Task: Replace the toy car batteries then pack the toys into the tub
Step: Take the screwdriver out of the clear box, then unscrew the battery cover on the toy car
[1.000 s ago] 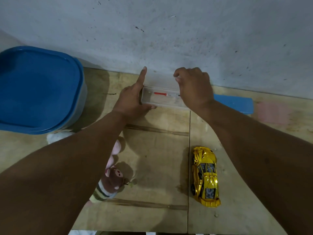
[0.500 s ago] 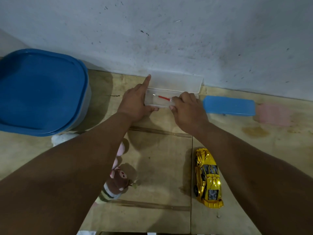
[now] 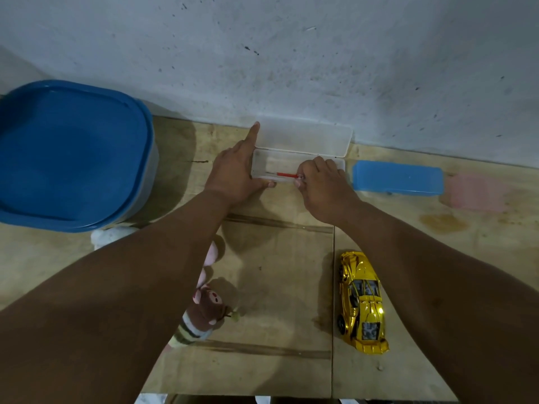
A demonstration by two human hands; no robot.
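While the gold toy car [image 3: 362, 301] waits untouched, well in front of the clear plastic case [image 3: 300, 154], the step in hand looks like fetching a tool. Right hand [image 3: 323, 186] pinches the red-handled screwdriver [image 3: 287, 175] lying in the case's tray; left hand [image 3: 236, 173] steadies the case's left end, thumb and fingers clasping it, forefinger straight. Next, lift the slim driver clear. Left of the case stands the rounded tub under its glossy blue lid [image 3: 70, 153].
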